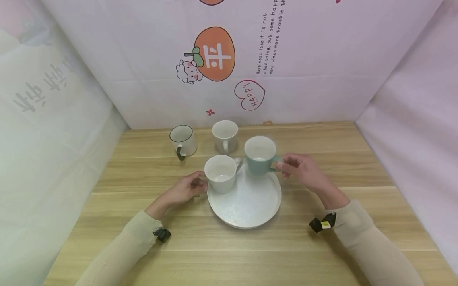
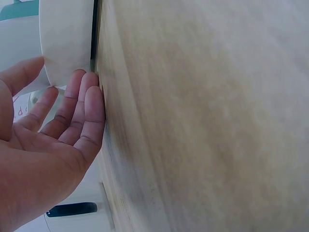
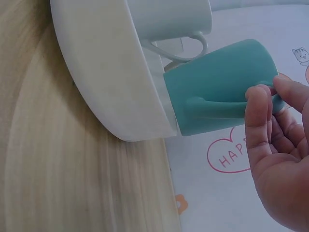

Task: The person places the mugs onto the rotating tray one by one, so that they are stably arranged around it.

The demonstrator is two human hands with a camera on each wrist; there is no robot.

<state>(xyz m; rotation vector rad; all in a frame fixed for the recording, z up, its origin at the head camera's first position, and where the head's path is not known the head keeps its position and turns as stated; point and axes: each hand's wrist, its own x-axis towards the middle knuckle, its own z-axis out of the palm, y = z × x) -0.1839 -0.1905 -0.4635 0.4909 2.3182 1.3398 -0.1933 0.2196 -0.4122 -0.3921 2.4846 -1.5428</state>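
Observation:
A round white tray (image 1: pixel 247 206) lies on the wooden table. On its left part stands a white mug (image 1: pixel 221 174), handle toward the back right. My right hand (image 1: pixel 302 171) pinches the handle of a teal mug (image 1: pixel 258 165) with a white inside. In the right wrist view that teal mug (image 3: pixel 222 87) looks slightly tilted, its base at the tray's back rim; I cannot tell whether it touches. My left hand (image 1: pixel 187 187) is at the tray's left side. In the left wrist view its loosely bent fingers (image 2: pixel 91 116) and thumb are against or very near the tray wall (image 2: pixel 67 38).
Behind the tray stand a white mug (image 1: pixel 225 137) and, farther left, a white mug with a black rim and black handle (image 1: pixel 183 141). A printed white cloth (image 1: pixel 157 59) rises along the table's back edge, with white cloth on both sides.

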